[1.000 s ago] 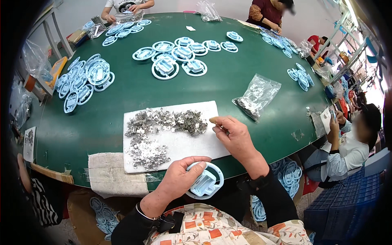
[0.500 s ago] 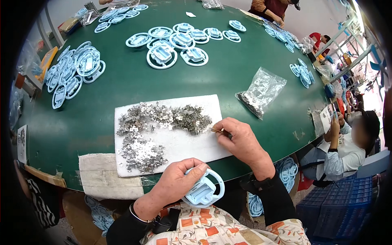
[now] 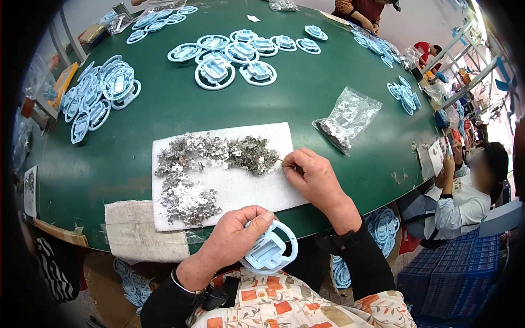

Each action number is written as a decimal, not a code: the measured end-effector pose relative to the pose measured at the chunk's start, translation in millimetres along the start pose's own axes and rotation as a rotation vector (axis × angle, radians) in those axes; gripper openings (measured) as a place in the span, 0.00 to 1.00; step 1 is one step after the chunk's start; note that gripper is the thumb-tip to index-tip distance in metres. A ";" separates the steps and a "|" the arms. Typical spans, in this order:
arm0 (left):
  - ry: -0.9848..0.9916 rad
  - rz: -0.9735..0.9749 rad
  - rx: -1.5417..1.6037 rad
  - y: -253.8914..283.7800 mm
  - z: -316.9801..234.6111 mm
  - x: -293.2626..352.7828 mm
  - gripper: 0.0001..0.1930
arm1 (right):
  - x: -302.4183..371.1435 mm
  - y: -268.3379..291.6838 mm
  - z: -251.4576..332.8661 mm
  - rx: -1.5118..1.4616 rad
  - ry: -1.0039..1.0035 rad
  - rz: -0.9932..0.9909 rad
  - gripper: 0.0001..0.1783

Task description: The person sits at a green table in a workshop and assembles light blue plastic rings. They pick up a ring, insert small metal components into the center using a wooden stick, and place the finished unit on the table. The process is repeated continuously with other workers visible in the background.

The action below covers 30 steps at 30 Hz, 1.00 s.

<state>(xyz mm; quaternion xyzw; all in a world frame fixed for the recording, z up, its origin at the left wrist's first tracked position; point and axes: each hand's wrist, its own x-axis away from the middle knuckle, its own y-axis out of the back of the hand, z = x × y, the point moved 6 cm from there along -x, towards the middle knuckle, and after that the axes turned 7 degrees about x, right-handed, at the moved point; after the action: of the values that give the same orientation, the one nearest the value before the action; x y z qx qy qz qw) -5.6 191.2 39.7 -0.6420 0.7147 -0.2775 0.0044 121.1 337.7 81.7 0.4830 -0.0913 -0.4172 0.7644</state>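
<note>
My left hand is closed round the rim of a light-blue plastic steering wheel, toy-sized, with a boxy recess in its middle. It is held low, above my lap. At the right edge of a white foam board, my right hand pinches a thin piece whose tip just shows; its kind is too small to make out. Small silvery metal clips lie heaped on the board's left side, with a darker heap of metal clips close to my right fingertips.
Beyond the board sit more blue wheels, with another pile of wheels at left. A clear bag of metal parts lies right of the board. A folded cloth borders the table's near edge. A co-worker sits at right.
My right hand has shifted slightly up and left, toward the darker clip heap, still pinching. The left hand and the wheel have moved only slightly.
</note>
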 end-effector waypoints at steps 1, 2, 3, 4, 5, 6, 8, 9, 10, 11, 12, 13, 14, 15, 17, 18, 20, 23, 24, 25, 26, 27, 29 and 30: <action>-0.008 -0.017 0.044 1.1 -0.4 2.5 0.14 | -0.1 0.0 3.6 -0.030 -0.001 0.008 0.05; -0.028 -0.048 0.053 2.7 -2.2 4.3 0.15 | 1.4 2.7 10.0 -0.060 -0.001 0.016 0.06; -0.043 -0.062 0.064 2.9 -2.1 0.8 0.15 | 5.5 5.6 13.4 -0.078 -0.016 0.022 0.06; -0.058 -0.076 0.076 3.4 -1.9 -2.7 0.15 | 9.4 7.7 20.4 -0.110 0.004 0.010 0.06; -0.061 -0.066 0.087 0.3 -3.0 -4.6 0.17 | 14.8 12.4 29.0 -0.145 0.023 -0.004 0.06; -0.060 -0.066 0.083 -0.6 -2.5 -6.7 0.17 | 19.2 15.8 36.0 -0.181 0.042 -0.018 0.07; -0.060 -0.068 0.075 -2.0 0.7 -10.1 0.17 | 25.3 16.6 46.8 -0.136 0.130 -0.012 0.09; -0.073 -0.103 0.086 -2.1 0.9 -10.5 0.17 | 27.5 16.4 51.2 -0.105 0.175 -0.015 0.10; -0.080 -0.106 0.050 -1.4 0.8 -10.0 0.17 | 29.2 15.6 54.4 -0.074 0.220 -0.019 0.10; -0.086 -0.109 0.015 -0.4 0.4 -9.2 0.17 | 30.4 16.1 54.4 -0.053 0.281 -0.036 0.13; -0.093 -0.113 -0.021 0.3 0.0 -8.5 0.17 | 31.0 17.1 56.1 -0.027 0.307 -0.027 0.13; -0.086 -0.118 -0.003 -0.7 -0.6 -7.7 0.17 | 31.8 19.8 60.1 0.001 0.333 -0.017 0.14; -0.078 -0.123 0.014 -2.8 -1.7 -7.0 0.18 | 32.4 22.1 63.6 0.027 0.359 -0.007 0.14; -0.071 -0.128 0.032 -3.8 -1.8 -6.4 0.18 | 32.4 23.8 64.9 0.028 0.364 0.008 0.14; -0.083 -0.138 -0.013 -2.6 -0.5 -5.9 0.18 | 31.8 25.2 66.2 0.028 0.377 0.036 0.15; -0.089 -0.142 -0.035 -2.1 0.0 -5.6 0.18 | 31.3 25.0 64.9 -0.003 0.364 0.056 0.14; -0.082 -0.132 -0.007 -3.2 -1.2 -3.7 0.16 | 30.9 25.4 62.6 -0.063 0.336 0.091 0.14; -0.092 -0.131 -0.036 -3.7 -1.7 -2.6 0.14 | 33.4 25.7 58.9 -0.162 0.296 0.123 0.11; -0.099 -0.132 -0.057 -3.9 -1.7 -2.4 0.13 | 34.8 26.6 54.8 -0.229 0.201 0.124 0.10; -0.093 -0.131 -0.064 -4.0 -0.9 -2.4 0.13 | 36.3 26.5 50.9 -0.299 0.109 0.126 0.09; -0.086 -0.128 -0.072 -4.3 -0.1 -2.5 0.13 | 37.6 25.8 46.3 -0.368 0.016 0.127 0.08; -0.080 -0.125 -0.079 -4.6 0.6 -2.5 0.13 | 37.4 23.4 42.8 -0.402 0.014 0.134 0.05; -0.102 -0.118 -0.174 -6.7 -3.2 -0.6 0.13 | 37.2 22.7 42.7 -0.426 -0.082 0.245 0.05; -0.113 -0.114 -0.221 -8.3 -5.9 0.5 0.13 | 36.9 23.0 44.1 -0.438 -0.130 0.301 0.05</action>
<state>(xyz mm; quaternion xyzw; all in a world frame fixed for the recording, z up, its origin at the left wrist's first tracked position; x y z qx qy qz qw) -0.2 192.9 48.3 -0.6927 0.7019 -0.1604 -0.0420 133.3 286.0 113.5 0.2592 -0.1185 -0.3391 0.8966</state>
